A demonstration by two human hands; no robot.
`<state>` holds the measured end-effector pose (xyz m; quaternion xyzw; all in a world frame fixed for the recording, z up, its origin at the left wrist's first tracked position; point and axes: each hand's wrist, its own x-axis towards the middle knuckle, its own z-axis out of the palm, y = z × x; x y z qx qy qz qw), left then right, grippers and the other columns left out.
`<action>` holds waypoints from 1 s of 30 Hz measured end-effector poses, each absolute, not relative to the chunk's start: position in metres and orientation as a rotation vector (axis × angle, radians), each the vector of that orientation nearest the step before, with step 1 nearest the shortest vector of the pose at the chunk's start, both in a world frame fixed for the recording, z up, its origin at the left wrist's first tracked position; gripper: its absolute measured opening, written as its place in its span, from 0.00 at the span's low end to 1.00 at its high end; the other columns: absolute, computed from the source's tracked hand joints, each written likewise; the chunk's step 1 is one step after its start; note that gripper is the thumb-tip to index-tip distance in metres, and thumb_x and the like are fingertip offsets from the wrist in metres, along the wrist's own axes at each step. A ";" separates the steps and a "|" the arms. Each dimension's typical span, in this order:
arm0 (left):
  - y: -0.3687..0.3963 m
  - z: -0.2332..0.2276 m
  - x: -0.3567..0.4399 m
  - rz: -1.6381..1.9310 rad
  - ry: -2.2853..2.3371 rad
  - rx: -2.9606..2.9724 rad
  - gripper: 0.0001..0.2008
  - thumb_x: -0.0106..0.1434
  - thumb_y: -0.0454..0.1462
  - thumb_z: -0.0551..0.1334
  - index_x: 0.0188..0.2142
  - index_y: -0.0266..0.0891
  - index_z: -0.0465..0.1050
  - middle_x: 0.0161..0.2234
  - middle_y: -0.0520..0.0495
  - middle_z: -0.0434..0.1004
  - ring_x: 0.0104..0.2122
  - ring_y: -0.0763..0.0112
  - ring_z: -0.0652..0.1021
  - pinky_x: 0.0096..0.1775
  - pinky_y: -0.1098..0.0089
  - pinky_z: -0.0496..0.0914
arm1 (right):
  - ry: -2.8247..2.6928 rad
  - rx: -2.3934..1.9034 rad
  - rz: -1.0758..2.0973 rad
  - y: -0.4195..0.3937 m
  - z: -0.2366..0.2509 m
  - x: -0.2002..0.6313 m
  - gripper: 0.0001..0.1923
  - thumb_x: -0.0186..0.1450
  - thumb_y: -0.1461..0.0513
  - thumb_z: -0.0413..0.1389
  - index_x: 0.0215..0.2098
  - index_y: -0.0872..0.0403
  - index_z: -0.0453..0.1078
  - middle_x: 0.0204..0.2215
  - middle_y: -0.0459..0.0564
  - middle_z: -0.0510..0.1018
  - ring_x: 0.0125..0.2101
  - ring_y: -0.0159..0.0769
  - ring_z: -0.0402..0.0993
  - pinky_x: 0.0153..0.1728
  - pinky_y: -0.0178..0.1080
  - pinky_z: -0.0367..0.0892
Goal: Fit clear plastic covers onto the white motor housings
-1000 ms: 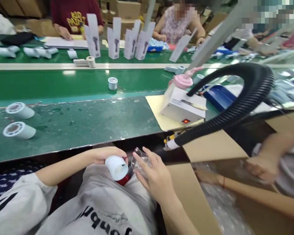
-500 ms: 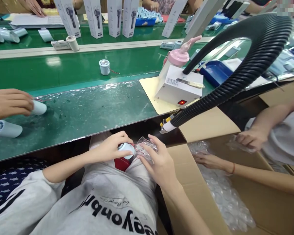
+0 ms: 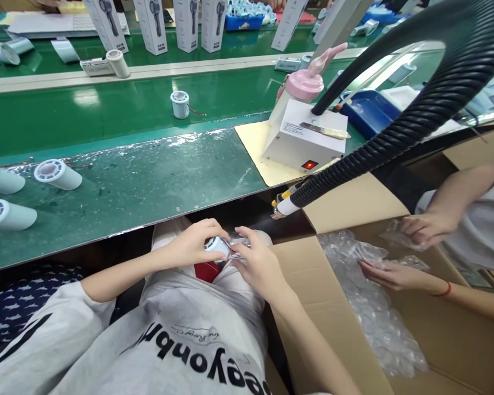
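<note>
Light-blue cylindrical housing (image 3: 217,249): we see it above the lap (image 3: 239,284), below the bench edge, in the left hand (image 3: 201,237). The left thumb and fingers curl around its sides, presumably to steady it while leaving its end free. The right hand (image 3: 259,263) has its fingers bent around a clear plastic piece (image 3: 242,241), pinching it close beside the housing; we cannot tell whether the two parts touch. Holding both low and close together probably keeps the work in easy view.

The housing looks smooth and matte, tilted, its slotted end partly hidden by fingers. On the green bench (image 3: 156,186), three similar housings (image 3: 66,178) lie sideways at the left, likely within easy reach. The black corrugated hose (image 3: 366,151) hangs its nozzle (image 3: 287,206) near the right hand. Beyond, a co-worker's hand (image 3: 399,274) touches clear plastic packaging (image 3: 382,323) in a cardboard box (image 3: 313,285).
</note>
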<state>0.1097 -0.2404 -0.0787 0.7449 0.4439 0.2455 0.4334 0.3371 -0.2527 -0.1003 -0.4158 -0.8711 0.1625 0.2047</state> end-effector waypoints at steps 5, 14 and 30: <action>-0.238 -0.098 0.107 0.856 1.078 1.787 0.31 0.47 0.54 0.78 0.48 0.42 0.81 0.44 0.42 0.76 0.42 0.60 0.77 0.49 0.58 0.74 | -2.044 -1.117 0.863 -0.256 -0.093 0.338 0.11 0.69 0.56 0.60 0.31 0.52 0.73 0.46 0.56 0.74 0.45 0.45 0.79 0.42 0.46 0.78; -0.243 -0.109 0.104 0.723 0.818 1.827 0.34 0.55 0.48 0.75 0.59 0.46 0.75 0.59 0.37 0.75 0.57 0.52 0.76 0.60 0.52 0.70 | -1.499 -1.176 1.290 -0.253 -0.094 0.340 0.17 0.66 0.51 0.64 0.23 0.51 0.75 0.38 0.52 0.80 0.41 0.45 0.82 0.42 0.45 0.77; -0.252 -0.086 0.103 0.617 0.775 1.362 0.38 0.56 0.49 0.75 0.64 0.46 0.69 0.60 0.38 0.75 0.53 0.54 0.78 0.48 0.63 0.75 | -2.028 -0.929 0.987 -0.264 -0.086 0.359 0.18 0.65 0.57 0.68 0.52 0.48 0.76 0.53 0.56 0.82 0.56 0.50 0.78 0.56 0.50 0.76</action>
